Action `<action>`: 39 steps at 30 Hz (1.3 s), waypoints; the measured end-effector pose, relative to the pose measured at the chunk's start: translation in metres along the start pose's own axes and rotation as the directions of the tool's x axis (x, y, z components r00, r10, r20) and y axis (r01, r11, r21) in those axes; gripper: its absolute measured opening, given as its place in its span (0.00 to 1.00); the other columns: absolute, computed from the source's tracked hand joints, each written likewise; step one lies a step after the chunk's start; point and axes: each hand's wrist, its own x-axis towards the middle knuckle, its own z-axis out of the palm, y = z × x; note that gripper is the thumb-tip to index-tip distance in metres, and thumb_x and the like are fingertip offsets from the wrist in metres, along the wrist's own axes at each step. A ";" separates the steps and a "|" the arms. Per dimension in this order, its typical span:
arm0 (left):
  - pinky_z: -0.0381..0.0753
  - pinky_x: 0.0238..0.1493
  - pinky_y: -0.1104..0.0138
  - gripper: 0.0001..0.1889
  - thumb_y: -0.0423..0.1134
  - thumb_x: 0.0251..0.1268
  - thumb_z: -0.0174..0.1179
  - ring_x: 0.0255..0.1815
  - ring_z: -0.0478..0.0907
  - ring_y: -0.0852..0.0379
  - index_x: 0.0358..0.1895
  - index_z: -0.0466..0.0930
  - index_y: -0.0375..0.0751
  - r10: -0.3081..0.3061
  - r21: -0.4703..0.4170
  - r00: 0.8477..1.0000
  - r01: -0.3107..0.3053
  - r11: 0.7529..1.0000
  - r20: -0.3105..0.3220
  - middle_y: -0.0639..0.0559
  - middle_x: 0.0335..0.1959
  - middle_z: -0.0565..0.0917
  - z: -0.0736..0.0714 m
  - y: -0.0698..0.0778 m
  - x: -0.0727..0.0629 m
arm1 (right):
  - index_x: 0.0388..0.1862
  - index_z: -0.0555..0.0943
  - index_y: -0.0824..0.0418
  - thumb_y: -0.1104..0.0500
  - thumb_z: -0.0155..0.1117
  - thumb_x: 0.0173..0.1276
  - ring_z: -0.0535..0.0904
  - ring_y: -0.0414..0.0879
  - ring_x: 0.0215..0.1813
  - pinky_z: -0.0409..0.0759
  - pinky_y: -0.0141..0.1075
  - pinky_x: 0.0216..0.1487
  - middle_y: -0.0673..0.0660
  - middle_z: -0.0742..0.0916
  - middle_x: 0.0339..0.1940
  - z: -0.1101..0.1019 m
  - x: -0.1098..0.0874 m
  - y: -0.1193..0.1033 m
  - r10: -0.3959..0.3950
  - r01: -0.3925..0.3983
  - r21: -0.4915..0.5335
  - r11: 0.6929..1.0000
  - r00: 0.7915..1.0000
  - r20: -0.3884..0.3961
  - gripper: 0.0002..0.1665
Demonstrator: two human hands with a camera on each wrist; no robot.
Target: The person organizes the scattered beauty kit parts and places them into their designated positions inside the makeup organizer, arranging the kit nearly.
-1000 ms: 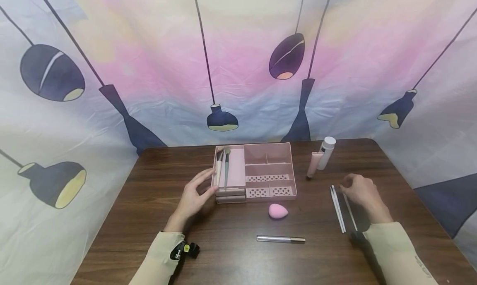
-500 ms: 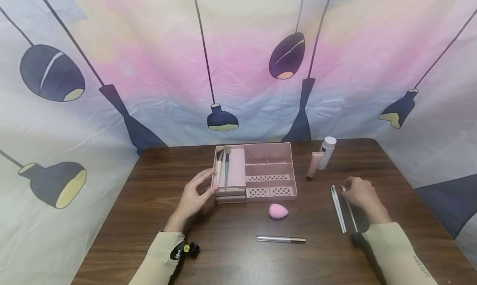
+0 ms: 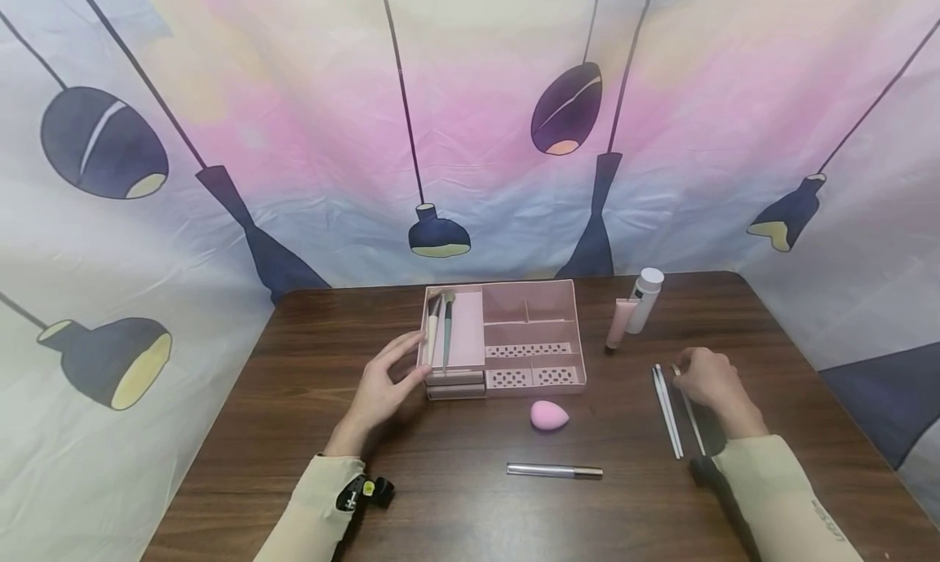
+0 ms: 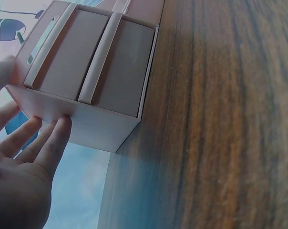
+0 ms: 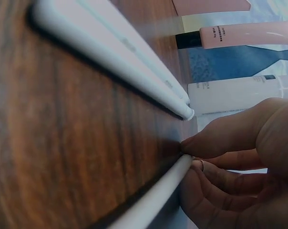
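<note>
My left hand (image 3: 378, 391) rests against the left side of a pink desktop organizer (image 3: 466, 334). In the left wrist view its extended fingers touch the organizer's side wall (image 4: 94, 126), beside two drawer fronts, with the thumb near the front edge. Makeup brushes (image 3: 447, 334) lie on the organizer's left top. At the right, my right hand (image 3: 712, 382) pinches the far end of a slim cream pencil-like stick (image 3: 693, 422) between thumb and fingers. The stick (image 5: 156, 193) lies along the tabletop in the right wrist view. Just left of it are two slim white sticks (image 3: 667, 411), side by side.
A pink teardrop makeup sponge (image 3: 549, 415) sits in front of the organizer. Nearer me lies a silver capped tube (image 3: 554, 471). Behind the right hand stand a pink squeeze tube (image 3: 619, 325) and a white bottle (image 3: 645, 301). A printed cloth (image 3: 499, 138) hangs behind the table.
The right hand has shifted very slightly at the end of the cream stick. My left hand and the organizer stay in place.
</note>
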 end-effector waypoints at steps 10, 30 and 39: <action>0.76 0.61 0.46 0.27 0.31 0.63 0.65 0.67 0.68 0.38 0.65 0.71 0.29 -0.003 0.011 1.000 0.003 1.000 -0.002 0.33 0.67 0.70 0.000 0.000 0.000 | 0.49 0.79 0.75 0.61 0.64 0.58 0.79 0.61 0.38 0.77 0.53 0.37 0.69 0.85 0.39 -0.001 0.002 0.001 0.038 -0.040 0.043 0.998 0.998 0.047 0.22; 0.75 0.61 0.42 0.28 0.31 0.63 0.64 0.67 0.68 0.35 0.66 0.70 0.28 0.009 -0.006 1.000 -0.009 1.000 0.000 0.32 0.67 0.70 -0.001 -0.002 0.000 | 0.46 0.83 0.68 0.61 0.66 0.59 0.78 0.51 0.34 0.71 0.34 0.28 0.59 0.85 0.32 -0.028 -0.012 -0.019 -0.049 0.068 0.145 0.987 0.991 -0.126 0.16; 0.74 0.62 0.43 0.27 0.31 0.64 0.64 0.67 0.69 0.37 0.66 0.70 0.30 0.009 0.012 1.000 -0.009 1.000 -0.001 0.33 0.67 0.70 0.000 -0.002 0.000 | 0.49 0.83 0.63 0.58 0.64 0.61 0.78 0.51 0.33 0.71 0.33 0.27 0.61 0.87 0.36 -0.045 -0.023 -0.037 -0.068 0.103 0.154 0.983 0.974 -0.216 0.18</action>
